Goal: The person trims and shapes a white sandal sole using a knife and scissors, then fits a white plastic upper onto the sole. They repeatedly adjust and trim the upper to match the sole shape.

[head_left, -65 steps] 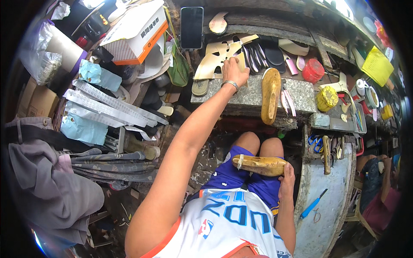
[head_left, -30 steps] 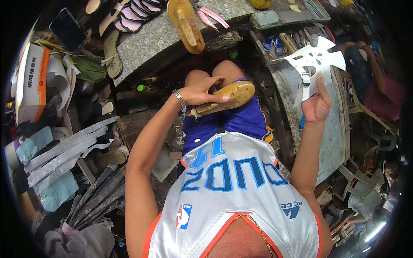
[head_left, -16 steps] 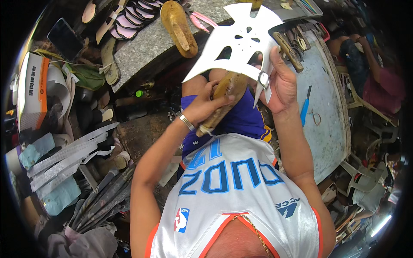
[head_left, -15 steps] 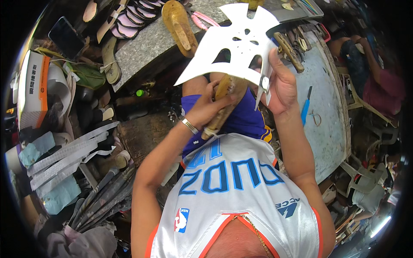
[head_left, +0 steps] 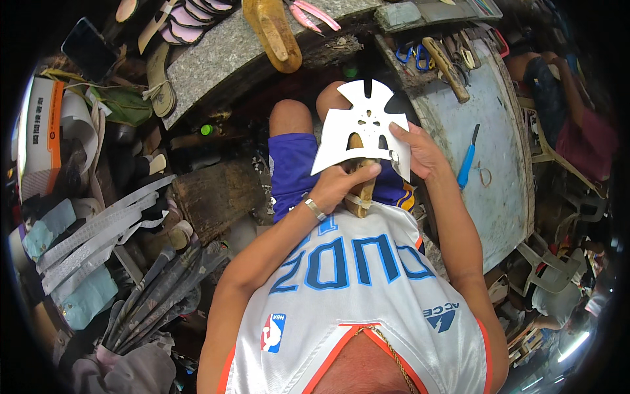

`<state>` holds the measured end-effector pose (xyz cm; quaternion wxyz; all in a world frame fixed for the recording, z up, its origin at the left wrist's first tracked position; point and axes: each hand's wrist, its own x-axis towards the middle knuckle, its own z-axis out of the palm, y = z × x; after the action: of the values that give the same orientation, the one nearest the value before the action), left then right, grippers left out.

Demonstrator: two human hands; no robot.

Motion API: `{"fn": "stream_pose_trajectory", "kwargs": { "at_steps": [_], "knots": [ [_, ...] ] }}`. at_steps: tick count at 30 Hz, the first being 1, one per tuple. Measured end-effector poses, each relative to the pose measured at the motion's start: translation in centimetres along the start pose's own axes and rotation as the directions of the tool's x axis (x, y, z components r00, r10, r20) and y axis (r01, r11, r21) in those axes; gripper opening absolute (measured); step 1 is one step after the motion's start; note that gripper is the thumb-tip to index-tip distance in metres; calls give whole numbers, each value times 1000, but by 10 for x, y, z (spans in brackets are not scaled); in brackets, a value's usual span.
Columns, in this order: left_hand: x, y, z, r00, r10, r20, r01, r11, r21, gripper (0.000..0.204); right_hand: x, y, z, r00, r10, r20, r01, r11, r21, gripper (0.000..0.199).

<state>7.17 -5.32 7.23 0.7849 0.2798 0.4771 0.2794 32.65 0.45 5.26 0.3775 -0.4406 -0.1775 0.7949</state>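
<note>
A brown wooden shoe last stands in front of my lap, closed in the fingers of my left hand. Over the last lies a white shoe upper piece with cut-out openings; the wood shows through one arched opening. My right hand pinches the right side of that piece between thumb and fingers. A small shiny metal buckle hangs at its lower right edge. How the upper's underside meets the last is hidden.
Ahead is a stone slab bearing another wooden last and pink-handled pliers. On the right, a pale blue board carries a blue-handled knife; near it are blue scissors and a wooden-handled tool. Clutter fills the left.
Both hands have brought the white upper lower and closer to my body. The last, now more upright, shows through one of the upper's openings.
</note>
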Motion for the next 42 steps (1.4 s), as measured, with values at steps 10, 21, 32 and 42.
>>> {"fn": "stream_pose_trajectory", "kwargs": {
  "at_steps": [10, 21, 32, 42],
  "knots": [
    [35, 15, -105, 932, 43, 359, 149, 858, -492, 113, -3, 4, -2, 997, -33, -73, 27, 996, -80, 58],
    [70, 54, -60, 997, -64, 51, 69, 992, -109, 54, -2, 9, -2, 1000, 4, -28, -4, 1000, -11, 59],
    [66, 55, -56, 994, 14, -104, 5, 984, 179, 53, -5, 22, 6, 984, -45, -170, 46, 999, 1, 54],
    [58, 51, -49, 996, 14, -84, -9, 998, 66, 51, -5, 28, 1, 990, -49, -133, 52, 998, 18, 49]
  ]
}}
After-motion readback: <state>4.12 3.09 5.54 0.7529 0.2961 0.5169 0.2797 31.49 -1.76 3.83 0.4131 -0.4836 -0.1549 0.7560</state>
